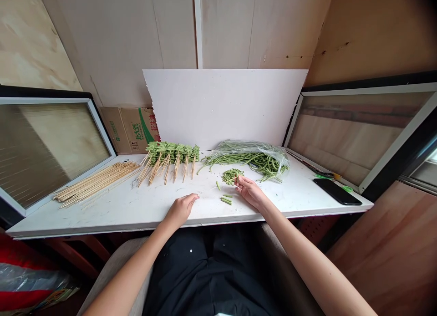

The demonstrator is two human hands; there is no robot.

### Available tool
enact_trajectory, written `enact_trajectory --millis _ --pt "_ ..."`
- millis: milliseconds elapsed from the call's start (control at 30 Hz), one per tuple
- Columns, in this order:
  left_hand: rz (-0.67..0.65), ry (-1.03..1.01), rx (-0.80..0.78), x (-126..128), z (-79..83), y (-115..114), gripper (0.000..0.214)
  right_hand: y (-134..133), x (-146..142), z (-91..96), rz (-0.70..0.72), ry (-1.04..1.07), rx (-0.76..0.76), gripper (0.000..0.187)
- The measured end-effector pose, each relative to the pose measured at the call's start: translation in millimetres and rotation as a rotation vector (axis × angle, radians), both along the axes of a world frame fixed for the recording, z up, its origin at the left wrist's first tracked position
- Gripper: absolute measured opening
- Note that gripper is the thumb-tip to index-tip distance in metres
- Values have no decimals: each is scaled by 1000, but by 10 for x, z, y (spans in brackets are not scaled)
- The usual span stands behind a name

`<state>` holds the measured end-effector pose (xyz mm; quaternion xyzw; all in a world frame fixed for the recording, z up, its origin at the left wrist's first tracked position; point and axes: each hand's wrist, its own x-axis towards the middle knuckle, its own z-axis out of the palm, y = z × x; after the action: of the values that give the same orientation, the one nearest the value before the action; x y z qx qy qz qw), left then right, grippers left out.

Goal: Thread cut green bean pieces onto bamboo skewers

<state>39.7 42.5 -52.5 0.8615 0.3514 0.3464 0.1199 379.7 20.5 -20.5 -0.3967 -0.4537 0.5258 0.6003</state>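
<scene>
My right hand (251, 191) reaches to the edge of a small pile of cut green bean pieces (229, 174). Its fingers are pinched together, and what they hold, if anything, is too small to tell. My left hand (180, 210) rests at the table's front edge with its fingers curled in; their inside is hidden. Between the hands lie a few loose bean pieces (226, 200) and a single short piece (218, 186). Behind the pile, long whole green beans (246, 158) spill from a clear plastic bag (269, 148).
Skewered bean bundles (172, 152) are stacked at the back left, sticks toward me. Bare bamboo skewers (97, 181) lie left of them on the white table (198, 216). A black phone (336, 191) and scissors (317, 171) lie right. A cardboard box (126, 129) and a white board (225, 109) stand behind.
</scene>
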Motion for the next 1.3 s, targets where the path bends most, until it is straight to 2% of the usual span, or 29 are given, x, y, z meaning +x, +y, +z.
enact_trajectory --millis 133,367,767,933,1167,1300 --pt "11 -5 4 -2 -13 9 33 18 20 -11 -22 -4 -11 52" --pt "19 -2 11 -14 -51 39 33 26 25 -12 4 75 -6 47" --pt "7 -4 5 -8 -18 20 34 -14 -1 35 -13 -5 -7 49" --pt "17 -10 16 -9 -28 29 33 -26 -10 52 -35 -30 -5 52" --pt "10 -13 -6 -13 -23 31 33 -13 -39 39 -102 17 13 42" --pt "1 -22 -38 -12 6 13 33 -16 -78 50 -146 -11 26 44"
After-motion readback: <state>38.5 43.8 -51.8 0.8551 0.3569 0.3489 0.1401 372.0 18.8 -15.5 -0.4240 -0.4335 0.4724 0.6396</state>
